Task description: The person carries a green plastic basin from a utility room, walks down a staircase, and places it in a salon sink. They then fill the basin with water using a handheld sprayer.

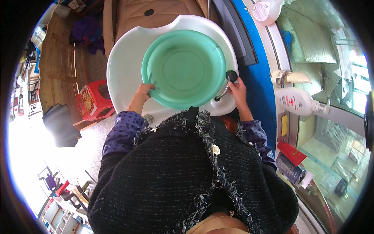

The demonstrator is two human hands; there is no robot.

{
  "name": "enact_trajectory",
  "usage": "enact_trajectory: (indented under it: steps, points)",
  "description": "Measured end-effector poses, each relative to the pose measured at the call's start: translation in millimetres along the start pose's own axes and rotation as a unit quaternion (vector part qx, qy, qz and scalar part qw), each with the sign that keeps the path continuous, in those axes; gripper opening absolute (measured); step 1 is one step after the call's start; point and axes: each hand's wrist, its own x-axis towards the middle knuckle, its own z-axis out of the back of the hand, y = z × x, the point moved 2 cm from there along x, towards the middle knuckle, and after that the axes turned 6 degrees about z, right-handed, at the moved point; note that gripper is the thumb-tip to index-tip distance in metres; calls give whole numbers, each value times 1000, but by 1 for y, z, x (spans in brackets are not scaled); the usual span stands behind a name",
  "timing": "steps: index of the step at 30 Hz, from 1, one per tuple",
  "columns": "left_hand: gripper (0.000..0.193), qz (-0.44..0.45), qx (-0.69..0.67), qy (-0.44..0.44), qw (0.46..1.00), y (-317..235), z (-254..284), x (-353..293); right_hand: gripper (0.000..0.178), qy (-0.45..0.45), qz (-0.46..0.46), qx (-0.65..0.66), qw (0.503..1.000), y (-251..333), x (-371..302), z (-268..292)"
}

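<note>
A round green plastic basin (183, 66) sits inside a white shampoo sink (124, 66). My left hand (142, 96) grips the basin's rim at its near left side, the thumb over the edge and the other fingers hidden beneath. At the basin's near right, my right hand (238, 93) is closed around a shower head (231, 75) with a black head and a metal hose running down to the sink's edge. The basin holds no objects that I can make out; whether there is water in it I cannot tell.
Behind the sink stands a brown padded chair (156, 15). To the left are a red plastic stool (93, 102) and a wooden bench (58, 70). A ledge on the right carries a white pump bottle (296, 101), a red tube (291, 153) and other bottles beside glass.
</note>
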Motion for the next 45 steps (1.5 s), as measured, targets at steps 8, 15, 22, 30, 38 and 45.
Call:
enact_trajectory:
  steps: [8, 15, 22, 30, 38, 45]
  points:
    - [45, -22, 7, -43, 999, 17, -10, 0, 31, -52, 120, -112, 985, -7, 31, -6]
    - [35, -212, 9, -125, 969, -5, -37, -23, 38, -116, -73, -54, 989, -15, 70, -33]
    - [31, -290, 61, -94, 951, -53, -47, -53, 29, -127, -53, 65, 988, 18, 76, -34]
    - [28, -334, 73, -69, 937, -102, -65, -88, 20, -194, -33, 114, 974, 61, 78, -23]
    - [39, -335, 95, -25, 937, -133, -131, -119, 34, -201, -10, 70, 977, 93, 93, 33]
    - [42, -346, 124, 80, 927, -143, -152, -125, 28, -208, 21, 166, 964, 111, 76, 61]
